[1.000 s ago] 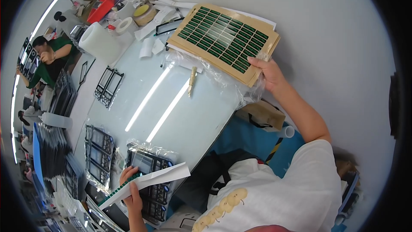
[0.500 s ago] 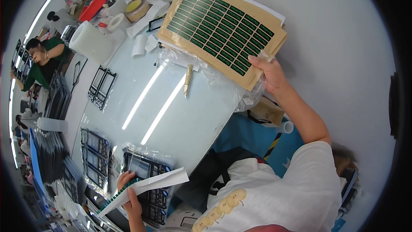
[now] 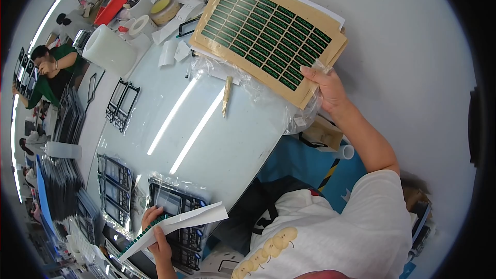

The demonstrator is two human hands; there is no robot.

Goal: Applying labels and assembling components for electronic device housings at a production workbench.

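Observation:
At the upper right, my right hand (image 3: 328, 89) pinches the near corner of a stack of brown sticker sheets (image 3: 302, 98), thumb on top. Rows of small dark green labels cover the top sheet, and clear plastic film (image 3: 261, 87) lies beneath the stack. Low on the left, my left hand (image 3: 157, 237) grips a bent white sheet (image 3: 194, 218) with green labels along one edge, thumb on the near side and fingers behind. This sheet is over black framed panels (image 3: 181, 199) in clear wrapping, hiding part of them.
A gold-coloured utility knife (image 3: 226, 97) lies on the pale table (image 3: 206, 144). Farther left are a black frame (image 3: 122, 104), another wrapped panel set (image 3: 114, 191) and a large white film roll (image 3: 109, 49). A red tray (image 3: 111, 5) stands behind. At far left a person (image 3: 51, 72) holds a black panel.

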